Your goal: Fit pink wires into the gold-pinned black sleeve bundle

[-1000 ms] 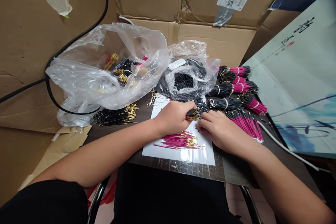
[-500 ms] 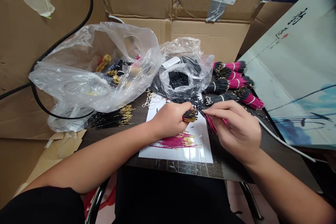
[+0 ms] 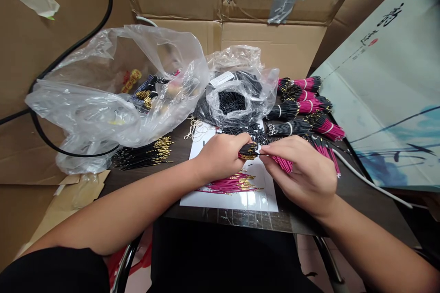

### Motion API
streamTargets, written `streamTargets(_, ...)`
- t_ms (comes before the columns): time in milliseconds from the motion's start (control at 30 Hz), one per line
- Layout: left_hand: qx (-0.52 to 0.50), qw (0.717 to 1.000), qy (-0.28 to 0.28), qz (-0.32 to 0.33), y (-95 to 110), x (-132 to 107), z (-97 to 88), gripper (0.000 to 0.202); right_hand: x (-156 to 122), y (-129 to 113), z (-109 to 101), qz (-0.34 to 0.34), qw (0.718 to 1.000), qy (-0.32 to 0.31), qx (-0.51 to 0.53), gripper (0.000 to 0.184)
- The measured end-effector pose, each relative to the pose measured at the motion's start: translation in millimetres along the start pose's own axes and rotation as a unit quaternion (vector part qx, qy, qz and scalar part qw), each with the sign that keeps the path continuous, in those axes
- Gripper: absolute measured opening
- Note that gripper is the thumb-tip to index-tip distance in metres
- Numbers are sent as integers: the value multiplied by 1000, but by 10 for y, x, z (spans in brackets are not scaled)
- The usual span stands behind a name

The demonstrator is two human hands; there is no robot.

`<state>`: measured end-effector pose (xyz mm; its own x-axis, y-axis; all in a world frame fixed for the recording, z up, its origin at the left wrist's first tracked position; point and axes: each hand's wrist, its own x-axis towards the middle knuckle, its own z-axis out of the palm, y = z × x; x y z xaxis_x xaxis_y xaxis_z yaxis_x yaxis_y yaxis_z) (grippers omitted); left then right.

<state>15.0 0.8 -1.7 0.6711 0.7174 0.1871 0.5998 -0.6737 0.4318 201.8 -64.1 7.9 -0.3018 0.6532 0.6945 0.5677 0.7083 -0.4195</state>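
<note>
My left hand (image 3: 223, 154) is closed round a bundle of wires (image 3: 248, 151), whose black and gold ends stick out to the right. With thumb and forefinger together, my right hand (image 3: 302, 171) pinches a small black sleeve (image 3: 261, 154) against those ends. Its other fingers are curled. Below my left hand, pink wires with gold tips (image 3: 233, 184) lie on a white sheet (image 3: 261, 203). Short black sleeves (image 3: 256, 132) are scattered just behind both hands. More pink wires (image 3: 282, 164) show beside my right fingers, partly covered by them.
An open plastic bag of black sleeves (image 3: 232, 103) stands behind the sheet. To its left is a large clear bag (image 3: 92, 105); black wires (image 3: 144, 152) lie in front of it. Banded wire bundles (image 3: 311, 105) are piled at right. Rubber bands (image 3: 195, 129) and a white cable (image 3: 371, 181) lie nearby.
My right hand has moved slightly left, bringing its pinched fingertips up to the wire ends. My left hand keeps its hold on the bundle. The view has shifted a little.
</note>
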Motion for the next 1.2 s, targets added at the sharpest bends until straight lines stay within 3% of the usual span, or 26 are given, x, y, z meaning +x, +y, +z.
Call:
streamTargets(433, 15, 1000, 5, 5, -15, 3, 31, 20, -6, -15, 36, -15, 1000, -2, -8, 40)
streamTargets(667, -102, 994, 15, 21, 0, -14, 55, 12, -2, -27, 42, -60, 997, 6, -45, 36)
streamTargets(833, -159, 985, 25, 57, -27, -21, 91, 16, 33, -43, 33, -53, 997, -6, -55, 30)
streamTargets(1200, -90, 992, 69, 58, -62, -37, 47, 16, -51, -81, 58, -99, 984, -21, -145, 50)
